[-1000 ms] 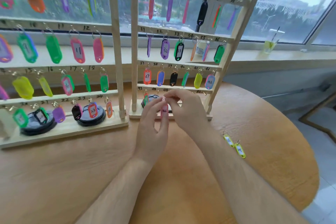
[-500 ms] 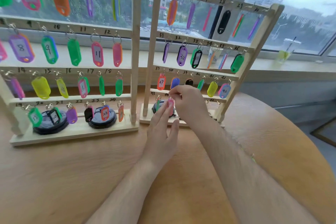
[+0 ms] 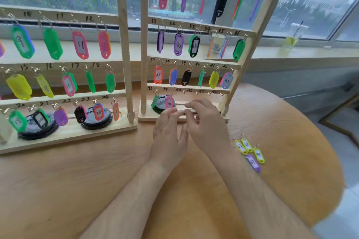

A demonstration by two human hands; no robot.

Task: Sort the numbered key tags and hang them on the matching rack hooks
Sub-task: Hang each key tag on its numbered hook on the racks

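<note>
Head view: pink tag (image 3: pixel 169 103) logged hanging at hook 44, lowest rail of right rack (image 3: pixel 143 44).
Found left hand (image 3: pixel 168 142) with fingers straight, slightly spread, and right hand (image 3: pixel 208 128) loosely curled, neither pinching anything. Noted loose tags (image 3: pixel 247 145) lying on table (image 3: pixel 77 180) just beside right forearm. Judged light, stiff, slick plastic with swinging rings. Recommend pinching flat body near ring, leaving loop clear for hook.

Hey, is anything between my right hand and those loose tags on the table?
Nothing visible is. The loose tags lie on the tabletop just right of your right forearm, with only bare wood between them and your right hand.
</note>
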